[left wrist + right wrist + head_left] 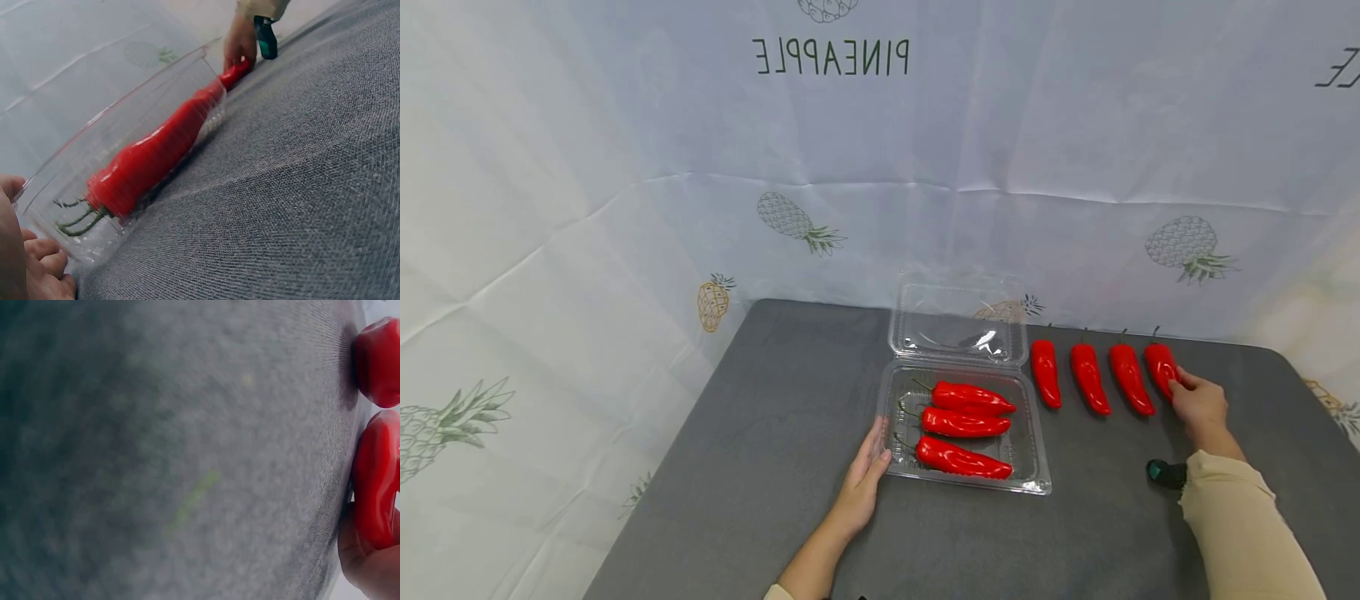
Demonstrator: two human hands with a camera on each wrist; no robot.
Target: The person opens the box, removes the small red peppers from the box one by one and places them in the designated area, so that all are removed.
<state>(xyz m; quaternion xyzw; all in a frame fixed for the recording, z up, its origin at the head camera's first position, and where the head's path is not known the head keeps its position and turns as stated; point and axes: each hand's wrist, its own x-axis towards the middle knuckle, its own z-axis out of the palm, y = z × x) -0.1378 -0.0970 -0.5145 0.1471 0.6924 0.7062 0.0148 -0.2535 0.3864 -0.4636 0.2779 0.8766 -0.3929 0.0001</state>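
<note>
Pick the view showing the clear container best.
Head view: it shows the clear container whole, lid open, three peppers inside. The left wrist view shows it side-on; the right wrist view, none of it.

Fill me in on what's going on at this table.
A person's left hand holds the left side of a clear plastic box, its lid open. Three red peppers lie inside. To the right of the box are four more in a row, and the right hand grips the rightmost pepper.
</note>
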